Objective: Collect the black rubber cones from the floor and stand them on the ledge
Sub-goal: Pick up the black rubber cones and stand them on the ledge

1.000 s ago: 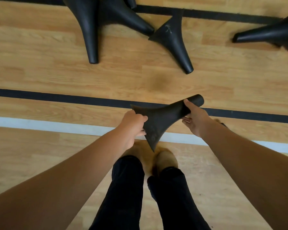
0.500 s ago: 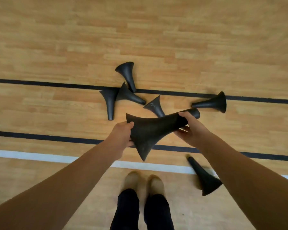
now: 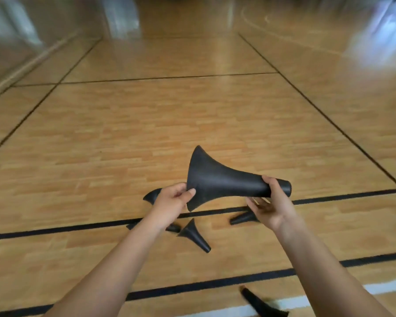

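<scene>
A: Cone, black rubber, one: held sideways above the floor. Left hand pinches the flared rim; right hand curls loosely round the narrow end.

B: Why two hands?

A: Likely to steady floppy rubber. Others lie tipped over below. Ledge: cannot tell where.

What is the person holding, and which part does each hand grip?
One black rubber cone, held sideways: the left hand pinches the flared base rim, and the right hand grips near the narrow tip.
</scene>
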A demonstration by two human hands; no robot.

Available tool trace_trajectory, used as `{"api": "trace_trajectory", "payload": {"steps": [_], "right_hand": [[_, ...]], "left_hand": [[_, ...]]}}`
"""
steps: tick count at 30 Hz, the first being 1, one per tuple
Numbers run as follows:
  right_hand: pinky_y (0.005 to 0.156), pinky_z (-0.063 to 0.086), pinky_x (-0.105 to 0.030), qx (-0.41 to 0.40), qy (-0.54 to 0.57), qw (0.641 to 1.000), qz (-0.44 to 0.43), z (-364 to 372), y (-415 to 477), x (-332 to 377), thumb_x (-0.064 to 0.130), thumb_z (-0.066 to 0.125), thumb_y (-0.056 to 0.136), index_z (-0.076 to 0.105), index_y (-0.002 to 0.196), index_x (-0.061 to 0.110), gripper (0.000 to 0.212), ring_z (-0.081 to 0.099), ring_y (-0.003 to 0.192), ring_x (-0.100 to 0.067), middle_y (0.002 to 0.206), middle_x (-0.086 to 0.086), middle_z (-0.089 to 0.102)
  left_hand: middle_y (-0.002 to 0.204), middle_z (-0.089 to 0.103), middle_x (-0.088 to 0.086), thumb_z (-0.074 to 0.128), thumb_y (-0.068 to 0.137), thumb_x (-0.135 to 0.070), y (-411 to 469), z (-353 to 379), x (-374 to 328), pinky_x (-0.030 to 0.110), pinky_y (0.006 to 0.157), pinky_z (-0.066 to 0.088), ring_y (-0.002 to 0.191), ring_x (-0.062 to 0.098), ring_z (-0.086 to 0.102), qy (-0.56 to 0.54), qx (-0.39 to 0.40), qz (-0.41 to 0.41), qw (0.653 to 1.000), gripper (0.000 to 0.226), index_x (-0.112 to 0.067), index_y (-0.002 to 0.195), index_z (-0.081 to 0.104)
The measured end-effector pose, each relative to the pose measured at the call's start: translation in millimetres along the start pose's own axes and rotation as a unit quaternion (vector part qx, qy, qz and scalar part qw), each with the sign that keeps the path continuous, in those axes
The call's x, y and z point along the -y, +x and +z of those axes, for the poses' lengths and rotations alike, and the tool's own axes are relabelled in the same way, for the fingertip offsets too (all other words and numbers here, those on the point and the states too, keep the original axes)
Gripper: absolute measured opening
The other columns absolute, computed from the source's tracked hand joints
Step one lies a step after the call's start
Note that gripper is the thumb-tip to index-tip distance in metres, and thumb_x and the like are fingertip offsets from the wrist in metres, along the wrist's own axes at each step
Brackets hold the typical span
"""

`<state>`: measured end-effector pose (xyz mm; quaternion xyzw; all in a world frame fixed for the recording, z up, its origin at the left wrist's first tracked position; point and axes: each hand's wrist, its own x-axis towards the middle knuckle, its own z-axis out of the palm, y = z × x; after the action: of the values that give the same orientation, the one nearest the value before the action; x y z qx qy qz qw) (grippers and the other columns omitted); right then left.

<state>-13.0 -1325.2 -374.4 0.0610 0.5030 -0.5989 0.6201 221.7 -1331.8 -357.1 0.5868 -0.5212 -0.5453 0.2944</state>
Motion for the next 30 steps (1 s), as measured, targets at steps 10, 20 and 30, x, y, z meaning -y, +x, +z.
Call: {"api": "trace_trajectory", "payload": {"steps": [10, 20, 30], "right_hand": [[0.065, 0.057, -0.04, -0.049, 0.179, 0.971, -0.149, -30.7, -95.4, 34.7, 0.021, 0.076, 0.078, 0.055, 0.101, 0.008, 0.034, 0.064, 0.09, -0.03, 0.105, -0.017, 0.062], [0.072, 0.06, -0.042, -0.138, 0.253, 0.911, -0.294, -122.0, -183.5, -1.3, 0.023, 0.081, 0.075, 0.058, 0.11, 0.009, 0.044, 0.073, 0.078, -0.028, 0.109, -0.018, 0.065], [0.059, 0.058, -0.035, -0.271, 0.344, 0.816, -0.377, -231.7, -287.7, -60.0, 0.027, 0.077, 0.079, 0.055, 0.11, 0.008, 0.043, 0.066, 0.098, -0.029, 0.113, -0.021, 0.063]], "left_hand": [[0.09, 0.075, -0.015, 0.058, 0.094, -0.027, -11.0, 21.0, -83.4, 0.007, 0.063, 0.05, 0.087, 0.0, 0.069, -0.032, 0.163, 0.135, 0.977, 0.017, -0.037, 0.087, 0.069], [0.094, 0.075, -0.009, 0.06, 0.093, -0.029, -31.9, 80.1, -90.1, 0.013, 0.073, 0.052, 0.089, 0.006, 0.071, 0.041, 0.374, 0.201, 0.905, 0.015, -0.025, 0.099, 0.073], [0.072, 0.071, -0.02, 0.065, 0.089, -0.031, -129.0, 175.9, -78.1, 0.014, 0.064, 0.05, 0.082, 0.005, 0.067, 0.1, 0.515, 0.24, 0.817, 0.03, -0.037, 0.061, 0.07]]}}
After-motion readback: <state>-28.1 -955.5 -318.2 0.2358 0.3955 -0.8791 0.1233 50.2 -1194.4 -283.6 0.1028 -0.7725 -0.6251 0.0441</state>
